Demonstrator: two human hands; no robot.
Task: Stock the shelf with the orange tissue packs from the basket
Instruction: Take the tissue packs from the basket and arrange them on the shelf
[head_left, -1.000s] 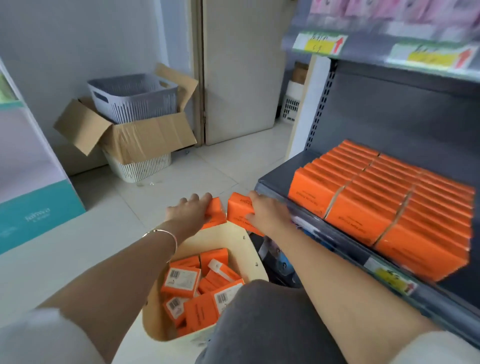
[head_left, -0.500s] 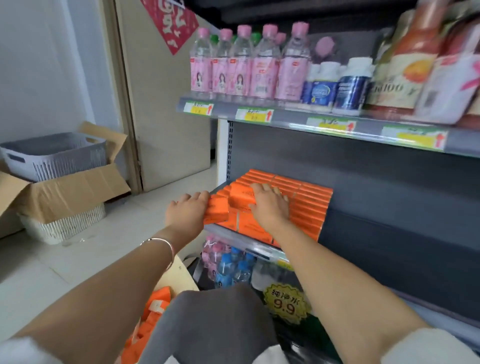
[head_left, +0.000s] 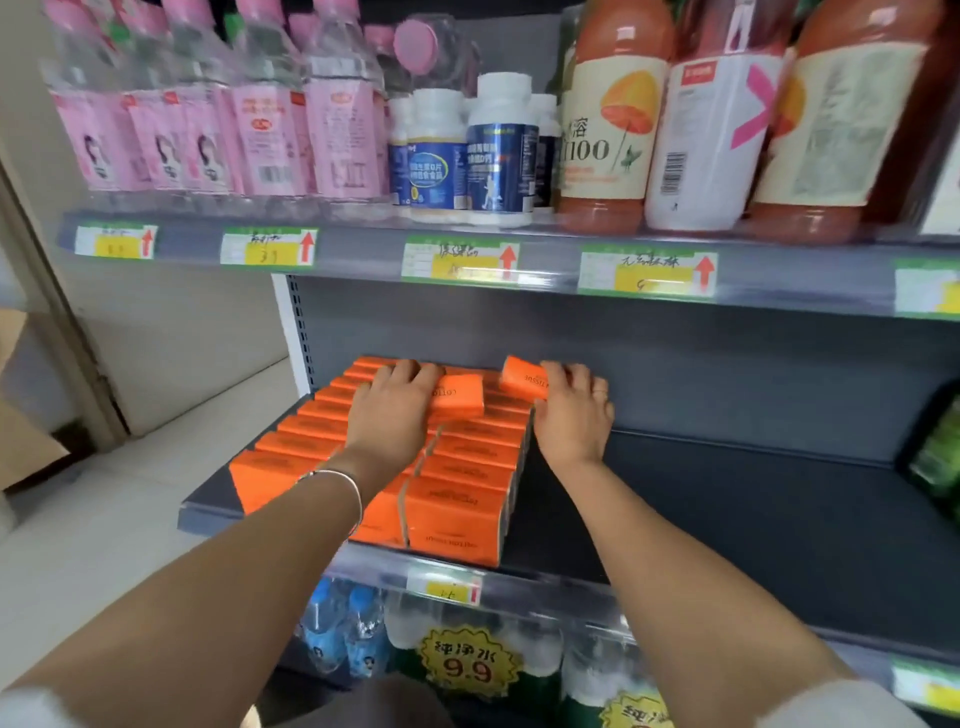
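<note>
While stocked packs (head_left: 467, 467) already fill the left end of the shelf (head_left: 727, 514), your left hand (head_left: 389, 415) grips one pack (head_left: 460, 399) atop the stack and your right hand (head_left: 571, 415) pinches a second pack (head_left: 523, 383) at its far edge. Neither looks placed yet; shelf room remains to the right, and the basket is out of view.

two hands in, left hand (head_left: 395, 410) and right hand (head_left: 571, 415). two loose orange packs, the left pack (head_left: 457, 397) and the right pack (head_left: 524, 383), one gripped in each. stocked block (head_left: 467, 467) runs three columns, rows partly under the arm, no firm count. up top: five price tags (head_left: 267, 248), five pink-label bottles (head_left: 265, 140) across the front, two white jars (head_left: 498, 150) in front, three large bottles (head_left: 608, 130). down low: two blue bottles (head_left: 327, 623), two 9.9 signs (head_left: 467, 665). one bracelet (head_left: 343, 480).
</note>
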